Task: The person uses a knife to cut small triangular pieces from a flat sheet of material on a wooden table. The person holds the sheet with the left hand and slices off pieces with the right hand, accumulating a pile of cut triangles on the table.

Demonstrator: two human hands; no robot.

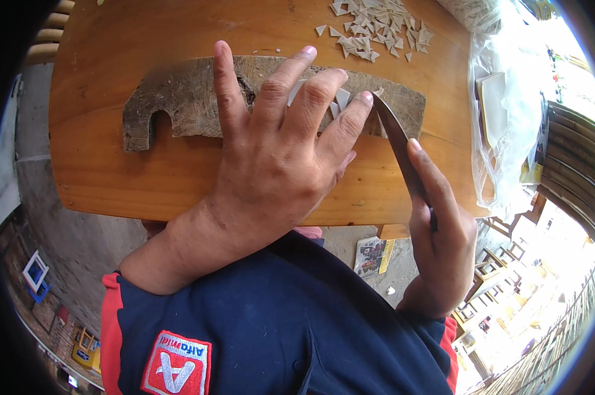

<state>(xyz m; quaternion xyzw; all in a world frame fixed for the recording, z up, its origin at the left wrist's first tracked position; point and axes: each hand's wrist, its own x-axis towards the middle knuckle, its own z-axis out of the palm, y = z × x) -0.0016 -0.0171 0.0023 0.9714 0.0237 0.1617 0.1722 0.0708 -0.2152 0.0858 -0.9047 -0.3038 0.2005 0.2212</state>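
Note:
A worn wooden cutting board (pixel 185 99) with a curved notch lies across the table. My left hand (pixel 281 148) reaches over it, fingers spread, with the fingertips over flat white pieces (pixel 342 99) that are partly hidden beneath. In my right hand (pixel 445 247) is a knife (pixel 400 148), its dark handle inside the fist and the index finger stretched along the back of the blade. The blade tip rests at the board beside my left index fingertip. Beyond the board lies a loose pile of small white, mostly triangular cut pieces (pixel 383 27).
The glossy wooden table (pixel 100 151) curves off toward both sides. At its right edge sits a clear plastic bag (pixel 504 155) with pale flat sheets (pixel 491 105) in it. On the floor below lies a printed sheet (pixel 373 255). Wooden chairs (pixel 491 273) stand at the lower right.

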